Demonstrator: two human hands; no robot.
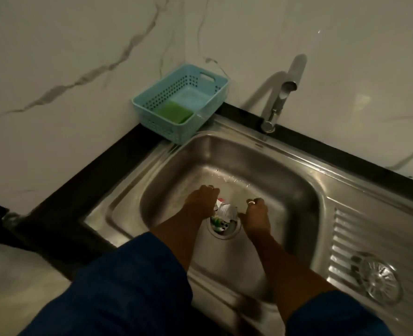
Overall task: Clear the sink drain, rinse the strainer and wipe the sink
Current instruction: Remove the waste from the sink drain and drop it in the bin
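Observation:
A steel sink (225,151) fills the middle of the head view. Its round drain (225,229) holds scraps of debris, white crumpled bits (227,210) with green and red pieces. My left hand (204,201) has its fingers curled down onto the scraps at the drain's far left edge. My right hand (255,213), with a ring on one finger, is curled just right of the scraps. Whether either hand has hold of a scrap is hidden by the fingers. The metal strainer (380,278) lies on the ribbed draining board at the right.
A light blue plastic basket (149,106) with a green sponge (175,112) stands at the sink's back left corner. The tap (279,103) rises behind the sink, spout toward the wall. A black counter edge (79,190) borders the sink. Marble wall behind.

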